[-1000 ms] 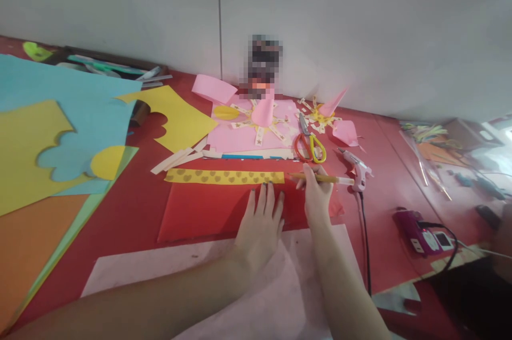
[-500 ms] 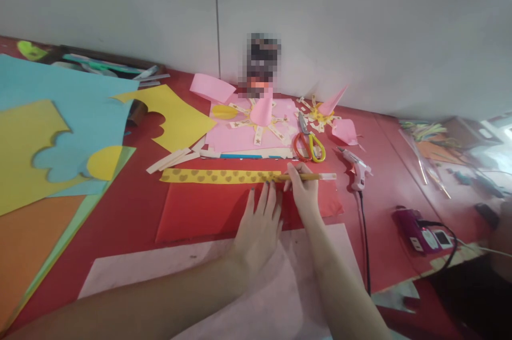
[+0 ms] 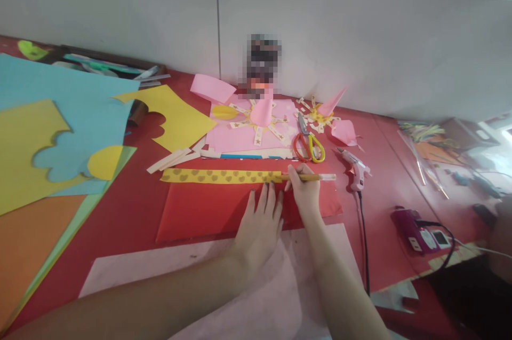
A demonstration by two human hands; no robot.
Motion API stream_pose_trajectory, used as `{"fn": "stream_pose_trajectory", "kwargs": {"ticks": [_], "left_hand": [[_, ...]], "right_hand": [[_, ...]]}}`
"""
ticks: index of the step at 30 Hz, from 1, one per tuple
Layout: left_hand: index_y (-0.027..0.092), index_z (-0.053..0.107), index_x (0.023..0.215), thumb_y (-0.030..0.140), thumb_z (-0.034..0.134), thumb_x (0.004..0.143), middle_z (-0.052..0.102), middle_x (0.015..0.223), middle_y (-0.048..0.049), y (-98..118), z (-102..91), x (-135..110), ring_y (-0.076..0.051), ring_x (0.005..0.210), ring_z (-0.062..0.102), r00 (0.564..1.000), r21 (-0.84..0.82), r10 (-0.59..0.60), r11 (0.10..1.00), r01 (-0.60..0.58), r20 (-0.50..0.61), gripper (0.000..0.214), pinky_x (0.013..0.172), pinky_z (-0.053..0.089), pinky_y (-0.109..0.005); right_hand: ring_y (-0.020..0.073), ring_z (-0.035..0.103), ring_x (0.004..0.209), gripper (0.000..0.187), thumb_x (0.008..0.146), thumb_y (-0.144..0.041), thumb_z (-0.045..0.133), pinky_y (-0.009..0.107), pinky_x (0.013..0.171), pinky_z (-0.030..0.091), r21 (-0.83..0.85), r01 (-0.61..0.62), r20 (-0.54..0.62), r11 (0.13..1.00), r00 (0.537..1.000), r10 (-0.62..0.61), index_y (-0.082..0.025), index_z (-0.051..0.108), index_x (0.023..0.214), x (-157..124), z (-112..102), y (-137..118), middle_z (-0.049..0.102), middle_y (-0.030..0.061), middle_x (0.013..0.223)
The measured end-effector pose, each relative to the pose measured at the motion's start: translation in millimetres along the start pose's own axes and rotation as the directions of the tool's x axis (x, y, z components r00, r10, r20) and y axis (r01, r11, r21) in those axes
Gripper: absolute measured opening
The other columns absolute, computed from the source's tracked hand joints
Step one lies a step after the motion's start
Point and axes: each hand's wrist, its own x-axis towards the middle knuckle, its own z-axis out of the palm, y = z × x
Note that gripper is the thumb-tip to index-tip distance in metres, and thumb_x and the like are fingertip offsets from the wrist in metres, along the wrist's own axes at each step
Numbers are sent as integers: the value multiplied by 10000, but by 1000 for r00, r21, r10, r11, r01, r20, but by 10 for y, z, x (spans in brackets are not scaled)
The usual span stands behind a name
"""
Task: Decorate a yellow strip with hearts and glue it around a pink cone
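Observation:
A yellow paper strip with a row of brown hearts lies along the top edge of a red sheet. My left hand rests flat on the red sheet, fingers spread, with its fingertips at the strip's lower edge. Pinched in my right hand is a gold-brown marker, held almost level, its tip at the right end of the strip. Whether the tip touches the paper is hard to make out. Beyond my right hand lie scissors with one red and one yellow handle.
A pink glue gun with a black cord lies at right, near a purple power block. Behind stand pink paper cones on decorated bases. Blue card, yellow card and orange card cover the left. A wall rises behind.
My right hand and the marker have shifted very slightly at the strip's right end. My left hand stays in place on the red sheet.

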Motion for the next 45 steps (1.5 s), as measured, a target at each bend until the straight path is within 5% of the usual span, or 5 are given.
{"fn": "stream_pose_trajectory", "kwargs": {"ticks": [29,45], "left_hand": [[101,365,1309,255,255,866,367,1375,-157,3,-8,9,-300,1293,259,1000,-25,5,1000,-4,14,482,1030,247,-490],[96,378,1302,253,262,865,368,1373,-163,4,29,5,-293,1293,263,1000,-34,6,999,-6,-3,478,1043,239,-473]], "right_hand": [[109,479,414,284,769,-353,515,242,517,400,14,-32,63,999,997,31,-213,409,546,6,11,-10,509,-61,392],[98,436,385,277,785,-319,491,226,513,369,29,5,-33,1000,999,-4,-216,368,560,12,0,38,445,-86,367]]}}
